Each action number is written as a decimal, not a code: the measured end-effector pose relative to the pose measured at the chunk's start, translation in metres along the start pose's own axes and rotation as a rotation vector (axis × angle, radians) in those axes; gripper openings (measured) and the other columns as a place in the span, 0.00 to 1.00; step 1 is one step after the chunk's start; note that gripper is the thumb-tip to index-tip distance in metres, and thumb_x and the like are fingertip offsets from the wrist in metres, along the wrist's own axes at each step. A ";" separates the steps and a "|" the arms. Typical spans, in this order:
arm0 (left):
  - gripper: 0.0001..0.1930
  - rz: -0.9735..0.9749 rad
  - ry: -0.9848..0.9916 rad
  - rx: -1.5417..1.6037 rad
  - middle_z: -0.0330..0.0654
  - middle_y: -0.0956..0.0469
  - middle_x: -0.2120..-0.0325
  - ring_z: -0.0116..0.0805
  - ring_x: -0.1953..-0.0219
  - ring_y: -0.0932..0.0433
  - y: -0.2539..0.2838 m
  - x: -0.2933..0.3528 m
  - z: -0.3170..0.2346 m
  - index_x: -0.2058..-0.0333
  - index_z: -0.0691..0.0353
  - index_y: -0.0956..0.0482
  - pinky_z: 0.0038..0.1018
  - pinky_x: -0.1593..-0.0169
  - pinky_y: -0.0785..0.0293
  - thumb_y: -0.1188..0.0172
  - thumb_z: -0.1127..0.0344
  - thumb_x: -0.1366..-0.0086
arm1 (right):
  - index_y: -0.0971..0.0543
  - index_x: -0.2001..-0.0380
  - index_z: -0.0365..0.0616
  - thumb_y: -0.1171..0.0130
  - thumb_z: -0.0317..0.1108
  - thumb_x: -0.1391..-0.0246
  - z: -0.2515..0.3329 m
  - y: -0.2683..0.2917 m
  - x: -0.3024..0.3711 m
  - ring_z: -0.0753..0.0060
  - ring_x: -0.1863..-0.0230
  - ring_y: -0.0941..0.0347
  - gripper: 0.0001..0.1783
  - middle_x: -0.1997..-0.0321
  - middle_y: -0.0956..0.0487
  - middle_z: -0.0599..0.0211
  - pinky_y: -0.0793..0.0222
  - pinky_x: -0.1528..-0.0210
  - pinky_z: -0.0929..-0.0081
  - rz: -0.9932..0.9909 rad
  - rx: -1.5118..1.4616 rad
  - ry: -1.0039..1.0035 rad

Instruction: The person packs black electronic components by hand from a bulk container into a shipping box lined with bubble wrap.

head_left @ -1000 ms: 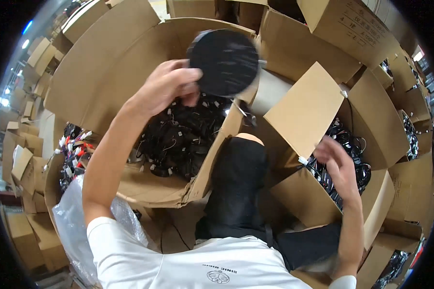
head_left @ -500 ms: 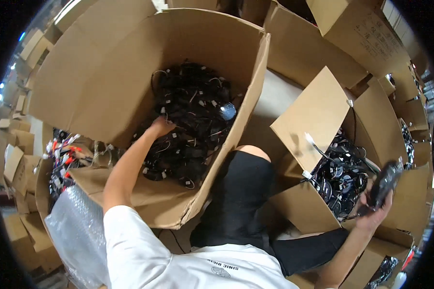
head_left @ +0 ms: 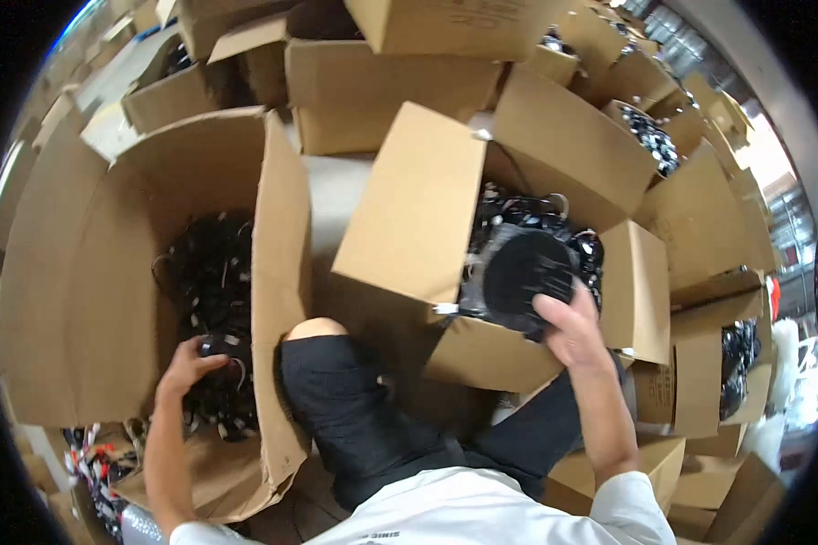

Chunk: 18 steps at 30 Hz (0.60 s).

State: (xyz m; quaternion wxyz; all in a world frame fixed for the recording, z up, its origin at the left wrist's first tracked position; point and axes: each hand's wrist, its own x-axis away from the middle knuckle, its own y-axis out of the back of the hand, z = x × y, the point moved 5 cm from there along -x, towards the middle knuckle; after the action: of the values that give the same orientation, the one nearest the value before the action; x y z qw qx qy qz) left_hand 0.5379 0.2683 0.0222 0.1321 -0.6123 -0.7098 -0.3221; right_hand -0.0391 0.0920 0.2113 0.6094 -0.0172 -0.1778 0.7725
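Observation:
My left hand (head_left: 188,365) reaches into the large cardboard box on the left. Its thumb and fingers close around a dark rounded part (head_left: 224,346) at the top of a heap of black parts (head_left: 211,263) with thin cables and small white connectors. On the right, my right hand (head_left: 570,329) grips a flat, round black disc (head_left: 525,277), slightly blurred, with what looks like clear plastic film around it. The disc is above the smaller open box, hiding part of the glossy black wired parts (head_left: 529,211) inside; I cannot tell whether it touches them.
The left box's near side wall (head_left: 280,318) stands beside my knee. A raised flap (head_left: 418,200) of the smaller box leans toward it. More open cartons (head_left: 391,95) stand behind, and another box holds black parts (head_left: 739,359) at the right. Bundled wires (head_left: 95,468) lie lower left.
The view has swung right, shifting both boxes leftward. My right hand has brought the black disc from the smaller box's right side to over it. My left hand now grips a dark part.

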 end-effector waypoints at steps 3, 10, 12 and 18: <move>0.20 -0.137 -0.401 0.063 0.39 0.18 0.60 0.27 0.56 0.22 0.012 0.061 -0.134 0.51 0.68 0.21 0.27 0.48 0.26 0.36 0.66 0.42 | 0.30 0.41 0.36 0.36 0.29 0.42 0.006 -0.017 -0.005 0.71 0.46 0.24 0.27 0.44 0.22 0.63 0.28 0.41 0.69 0.068 -0.034 0.054; 0.23 -0.071 -0.752 0.624 0.43 0.20 0.53 0.33 0.52 0.20 -0.077 0.137 -0.292 0.46 0.65 0.26 0.34 0.47 0.22 0.44 0.50 0.28 | 0.31 0.39 0.37 0.42 0.33 0.34 0.025 -0.069 -0.003 0.72 0.44 0.26 0.23 0.43 0.23 0.61 0.30 0.38 0.69 0.196 -0.245 0.308; 0.24 0.022 -0.698 0.709 0.44 0.21 0.52 0.35 0.52 0.20 -0.147 0.148 -0.334 0.45 0.63 0.27 0.35 0.47 0.21 0.47 0.49 0.27 | 0.35 0.37 0.36 0.47 0.39 0.31 0.037 -0.075 0.004 0.67 0.39 0.30 0.26 0.38 0.27 0.57 0.34 0.34 0.67 0.131 -0.314 0.348; 0.30 0.069 -0.672 0.823 0.42 0.23 0.46 0.34 0.46 0.22 -0.274 0.150 -0.368 0.39 0.58 0.30 0.34 0.41 0.25 0.59 0.41 0.25 | 0.43 0.31 0.39 0.60 0.49 0.26 0.021 -0.102 0.018 0.71 0.31 0.45 0.31 0.32 0.36 0.60 0.50 0.28 0.71 0.318 -0.363 0.533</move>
State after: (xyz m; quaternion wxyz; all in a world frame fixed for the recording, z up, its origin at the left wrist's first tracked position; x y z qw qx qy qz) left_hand 0.1675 0.1466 0.3072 0.1371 -0.6025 -0.7600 0.2013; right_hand 0.0462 0.1239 0.2646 0.4934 -0.3533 -0.1420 0.7820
